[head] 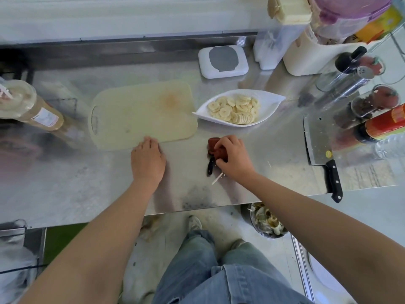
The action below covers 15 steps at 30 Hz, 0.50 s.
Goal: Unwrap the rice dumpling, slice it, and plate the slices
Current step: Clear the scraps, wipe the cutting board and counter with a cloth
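Fingers (219,143) of the right hand (232,156) curl over a dark red lump (213,148), a small black handle (210,167) jutting beneath; whether it is the rice dumpling I cannot tell. The left hand (148,160) lies flat, empty, at the cutting board's (140,115) edge. If that handle carries a blade, the grip could slip onto it.
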Each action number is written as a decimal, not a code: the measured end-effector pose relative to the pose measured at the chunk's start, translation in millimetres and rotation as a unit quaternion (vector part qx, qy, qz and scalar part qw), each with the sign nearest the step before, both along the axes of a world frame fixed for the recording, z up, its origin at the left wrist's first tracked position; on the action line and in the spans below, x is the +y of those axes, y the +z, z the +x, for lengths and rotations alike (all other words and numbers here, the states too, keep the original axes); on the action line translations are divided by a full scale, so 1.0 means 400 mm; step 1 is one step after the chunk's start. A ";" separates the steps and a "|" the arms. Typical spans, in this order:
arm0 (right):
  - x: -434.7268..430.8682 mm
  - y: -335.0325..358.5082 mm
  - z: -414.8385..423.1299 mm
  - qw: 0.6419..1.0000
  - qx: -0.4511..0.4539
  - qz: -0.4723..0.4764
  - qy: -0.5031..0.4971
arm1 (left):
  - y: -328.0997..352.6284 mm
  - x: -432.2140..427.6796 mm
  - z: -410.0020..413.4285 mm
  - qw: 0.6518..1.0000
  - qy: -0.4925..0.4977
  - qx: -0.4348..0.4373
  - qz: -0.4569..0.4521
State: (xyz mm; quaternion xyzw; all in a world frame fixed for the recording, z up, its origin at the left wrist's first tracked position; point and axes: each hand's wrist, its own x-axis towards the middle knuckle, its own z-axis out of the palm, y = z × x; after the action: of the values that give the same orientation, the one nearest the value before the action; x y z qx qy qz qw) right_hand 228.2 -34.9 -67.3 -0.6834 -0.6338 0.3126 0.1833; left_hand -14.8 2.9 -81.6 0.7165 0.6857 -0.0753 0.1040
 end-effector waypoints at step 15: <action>0.049 0.025 -0.073 0.956 0.136 -0.111 -0.234 | -0.004 -0.075 -0.091 0.992 -0.121 0.007 0.021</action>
State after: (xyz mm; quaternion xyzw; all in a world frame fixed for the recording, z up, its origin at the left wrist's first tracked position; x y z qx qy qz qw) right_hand 199.2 -15.2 -57.2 -0.7793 -0.3866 0.4194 0.2592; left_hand -51.1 -27.1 -83.2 0.7956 0.5963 -0.0776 0.0740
